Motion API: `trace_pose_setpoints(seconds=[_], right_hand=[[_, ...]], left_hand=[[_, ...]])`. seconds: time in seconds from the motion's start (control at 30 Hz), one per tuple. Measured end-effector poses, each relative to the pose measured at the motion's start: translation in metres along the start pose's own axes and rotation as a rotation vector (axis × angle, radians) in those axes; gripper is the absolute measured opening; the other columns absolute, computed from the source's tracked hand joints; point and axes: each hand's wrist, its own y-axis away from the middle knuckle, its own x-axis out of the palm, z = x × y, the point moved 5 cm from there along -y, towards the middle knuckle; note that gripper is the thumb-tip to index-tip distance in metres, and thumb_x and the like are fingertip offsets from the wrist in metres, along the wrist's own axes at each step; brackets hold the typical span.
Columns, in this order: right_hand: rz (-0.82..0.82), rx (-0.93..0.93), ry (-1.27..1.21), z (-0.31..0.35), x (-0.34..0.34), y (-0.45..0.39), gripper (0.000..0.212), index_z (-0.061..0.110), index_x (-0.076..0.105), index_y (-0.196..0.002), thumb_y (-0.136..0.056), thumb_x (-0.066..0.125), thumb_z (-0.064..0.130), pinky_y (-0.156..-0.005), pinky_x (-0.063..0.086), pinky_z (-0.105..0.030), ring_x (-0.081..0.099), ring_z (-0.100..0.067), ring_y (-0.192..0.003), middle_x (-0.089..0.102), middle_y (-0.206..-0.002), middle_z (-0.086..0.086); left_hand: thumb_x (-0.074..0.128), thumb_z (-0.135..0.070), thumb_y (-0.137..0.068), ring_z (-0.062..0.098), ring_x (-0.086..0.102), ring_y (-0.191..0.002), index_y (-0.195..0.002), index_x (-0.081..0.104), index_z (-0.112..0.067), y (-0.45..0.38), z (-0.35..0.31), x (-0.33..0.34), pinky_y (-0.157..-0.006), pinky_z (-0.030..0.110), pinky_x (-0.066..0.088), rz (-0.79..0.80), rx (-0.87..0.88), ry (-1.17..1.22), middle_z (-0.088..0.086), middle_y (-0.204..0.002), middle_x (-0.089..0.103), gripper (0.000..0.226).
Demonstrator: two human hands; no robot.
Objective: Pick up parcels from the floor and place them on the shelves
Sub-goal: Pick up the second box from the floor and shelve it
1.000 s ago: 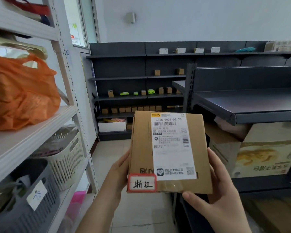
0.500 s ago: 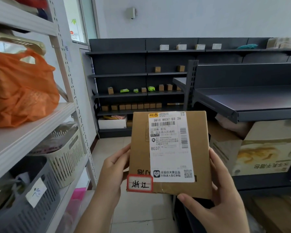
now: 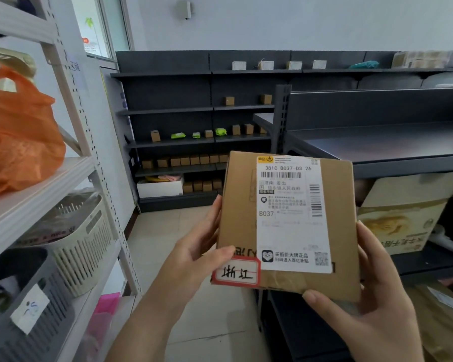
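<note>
I hold a brown cardboard parcel (image 3: 238,218) up in front of me, label side facing me, in the centre of the view. It carries a white shipping label and a red-bordered handwritten sticker at its lower left corner. My left hand (image 3: 194,254) grips its left edge, thumb on the front beside the sticker. My right hand (image 3: 372,296) supports its lower right corner and right edge. A dark grey metal shelf (image 3: 377,142) stands just right of the parcel, its top board bare.
A white rack (image 3: 50,184) on the left holds an orange plastic bag (image 3: 19,142), a beige basket (image 3: 84,239) and a grey basket (image 3: 24,304). A far dark shelving unit (image 3: 194,111) holds several small boxes. A large printed carton (image 3: 403,215) sits under the right shelf. Tiled floor (image 3: 165,231) lies ahead.
The parcel has shifted slightly right and tilted a little. My left thumb has come onto its front face near the sticker. Both hands keep their hold.
</note>
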Motion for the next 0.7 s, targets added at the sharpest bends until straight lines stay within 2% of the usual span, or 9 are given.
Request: trace_pose_setpoints(seconds=[0.1, 0.17, 0.27, 0.33, 0.53, 0.7], right_hand=[[-0.017, 0.007, 0.015, 0.004, -0.010, -0.001, 0.100, 0.056, 0.042, -0.124, -0.031, 0.078, 0.067, -0.076, 0.052, -0.010, 0.056, 0.002, -0.114, 0.059, -0.123, 0.022], [-0.017, 0.031, 0.000, 0.006, -0.014, -0.001, 0.100, 0.059, 0.044, -0.121, -0.028, 0.079, 0.066, -0.073, 0.052, -0.009, 0.057, 0.006, -0.110, 0.059, -0.121, 0.026], [-0.020, 0.054, -0.020, 0.004, -0.024, 0.001, 0.107, 0.051, 0.045, -0.123, -0.024, 0.085, 0.053, -0.071, 0.054, -0.013, 0.060, 0.003, -0.105, 0.061, -0.119, 0.022], [-0.038, 0.070, -0.024, 0.002, -0.031, 0.003, 0.110, 0.046, 0.046, -0.125, -0.024, 0.086, 0.055, -0.071, 0.055, -0.014, 0.063, 0.001, -0.103, 0.063, -0.119, 0.017], [-0.140, 0.088, 0.026, 0.003, -0.055, 0.010, 0.101, 0.054, 0.050, -0.119, -0.023, 0.083, 0.063, -0.071, 0.055, -0.014, 0.065, 0.003, -0.096, 0.064, -0.119, 0.015], [-0.243, 0.101, 0.138, 0.006, -0.088, 0.022, 0.101, 0.058, 0.046, -0.120, -0.026, 0.081, 0.066, -0.075, 0.053, -0.012, 0.062, 0.004, -0.102, 0.062, -0.120, 0.021]], left_hand=[[0.069, -0.034, -0.056, -0.002, 0.057, -0.114, -0.130, 0.028, -0.053, -0.002, 0.001, 0.008, -0.078, 0.017, 0.053, 0.093, -0.004, -0.011, -0.028, -0.125, 0.057, 0.087], [0.070, -0.035, -0.057, 0.000, 0.054, -0.119, -0.131, 0.025, -0.055, -0.003, 0.002, 0.012, -0.087, 0.021, 0.052, 0.142, -0.001, -0.029, -0.027, -0.129, 0.054, 0.089], [0.071, -0.038, -0.057, 0.001, 0.050, -0.123, -0.132, 0.019, -0.059, -0.006, 0.002, 0.020, -0.100, 0.034, 0.047, 0.218, 0.001, -0.088, -0.031, -0.132, 0.049, 0.093], [0.073, -0.039, -0.057, 0.002, 0.048, -0.125, -0.133, 0.016, -0.060, -0.009, 0.002, 0.026, -0.105, 0.040, 0.043, 0.267, 0.006, -0.123, -0.030, -0.135, 0.046, 0.098], [0.075, -0.039, -0.053, -0.003, 0.051, -0.121, -0.118, 0.019, -0.075, -0.021, 0.011, 0.053, -0.101, 0.028, 0.046, 0.374, -0.012, -0.137, -0.038, -0.129, 0.046, 0.093], [0.079, -0.035, -0.052, -0.002, 0.047, -0.125, -0.133, 0.012, -0.061, -0.036, 0.022, 0.088, -0.102, 0.024, 0.044, 0.488, 0.004, -0.125, -0.030, -0.138, 0.043, 0.108]])
